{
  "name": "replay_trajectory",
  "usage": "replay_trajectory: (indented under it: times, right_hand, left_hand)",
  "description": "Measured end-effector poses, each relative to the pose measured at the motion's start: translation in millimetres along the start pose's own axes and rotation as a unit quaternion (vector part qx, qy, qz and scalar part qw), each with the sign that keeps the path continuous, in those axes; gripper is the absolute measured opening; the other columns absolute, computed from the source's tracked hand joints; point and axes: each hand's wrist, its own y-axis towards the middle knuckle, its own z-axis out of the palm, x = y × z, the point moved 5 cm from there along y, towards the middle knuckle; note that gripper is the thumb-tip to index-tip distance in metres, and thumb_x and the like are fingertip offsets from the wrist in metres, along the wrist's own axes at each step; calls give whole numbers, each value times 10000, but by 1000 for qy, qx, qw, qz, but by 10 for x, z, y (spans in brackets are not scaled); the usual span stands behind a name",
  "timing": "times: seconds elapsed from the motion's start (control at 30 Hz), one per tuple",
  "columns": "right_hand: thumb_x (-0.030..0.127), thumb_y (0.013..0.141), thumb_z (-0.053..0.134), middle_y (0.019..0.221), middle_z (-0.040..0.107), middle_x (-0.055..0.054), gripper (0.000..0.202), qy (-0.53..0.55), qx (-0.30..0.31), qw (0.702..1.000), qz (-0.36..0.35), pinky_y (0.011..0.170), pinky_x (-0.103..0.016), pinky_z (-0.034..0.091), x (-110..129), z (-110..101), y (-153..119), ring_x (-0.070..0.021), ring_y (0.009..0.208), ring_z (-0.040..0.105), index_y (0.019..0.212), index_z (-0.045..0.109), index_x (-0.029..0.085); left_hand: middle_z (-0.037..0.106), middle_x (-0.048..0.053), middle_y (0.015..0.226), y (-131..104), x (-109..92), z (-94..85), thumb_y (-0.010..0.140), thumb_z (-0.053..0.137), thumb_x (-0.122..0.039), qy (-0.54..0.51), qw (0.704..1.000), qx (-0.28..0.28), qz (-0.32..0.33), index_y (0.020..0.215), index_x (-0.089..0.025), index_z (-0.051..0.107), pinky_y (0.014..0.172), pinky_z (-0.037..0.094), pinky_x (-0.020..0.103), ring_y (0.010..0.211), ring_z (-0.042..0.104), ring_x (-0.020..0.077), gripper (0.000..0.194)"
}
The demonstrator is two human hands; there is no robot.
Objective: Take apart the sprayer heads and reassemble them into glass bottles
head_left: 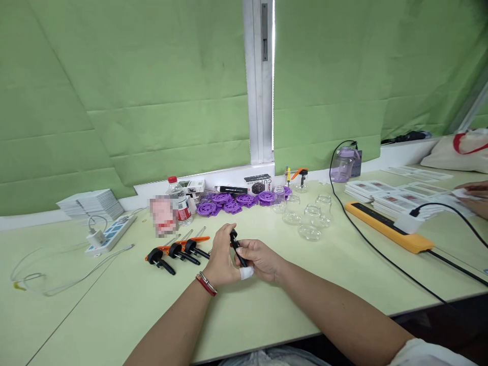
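My left hand (223, 256) is curled round a black spray head (239, 250) above the table's front middle. White wrapping (246, 273) covers what looks like my left thumb. From the other side, my right hand (263, 259) pinches the lower end of the same part between thumb and fingers. Much of the part is hidden behind my fingers. Left of my hands lie three similar spray heads (160, 260) in a row, with black caps, black stems, orange levers (200, 239) and thin tubes.
Several clear glass bottles (312, 216) stand right of centre. Behind are purple plastic discs (231, 206), a water bottle (182, 203) and a small bottle with an orange lever (301, 180). An orange power strip (389, 229) and black cable lie right, near another person's hand (476, 195).
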Motion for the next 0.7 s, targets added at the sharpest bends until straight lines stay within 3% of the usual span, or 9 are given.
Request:
replay_trajectory:
  times: [0.27,0.37,0.43,0.53,0.7]
  right_hand:
    - [435,605,771,656,623,-26,413,-18,22,999,34,595,-242,392,21,-19,-8,-102,582,551,786,598,107]
    - [466,635,732,649,638,-44,410,-120,23,992,41,543,-247,398,105,-182,19,-102,522,534,767,614,97]
    - [451,677,691,657,650,-50,382,-208,-41,977,14,503,-249,389,213,-404,50,-102,484,507,827,626,106]
    - [342,730,635,694,654,-43,227,-352,-167,919,-60,556,-257,394,382,-740,71,-110,544,510,817,653,132]
    - [203,736,606,856,675,-56,130,-563,-166,805,-88,686,-273,382,331,-853,157,-165,760,575,817,706,185]
  left_hand:
    - [454,118,1205,-12,-12,-3,501,756,-300,-8,1000,21,-3,1295,-199,356,937,365,444,1102,450,310,895]
    - [449,114,1211,0,-21,-33,504,764,-282,-18,999,35,-11,1295,-207,342,949,351,439,1108,442,301,900]
    - [440,108,1220,10,-34,-66,516,760,-248,-56,997,45,-31,1288,-220,329,961,339,421,1124,428,289,885]
    - [470,81,1162,17,-60,-91,551,722,-218,-167,979,70,-90,1241,-243,335,911,362,367,1063,454,243,792]
    - [544,37,952,-7,-99,-23,577,602,-223,-335,909,143,-205,1128,-246,387,675,377,278,813,476,174,592]
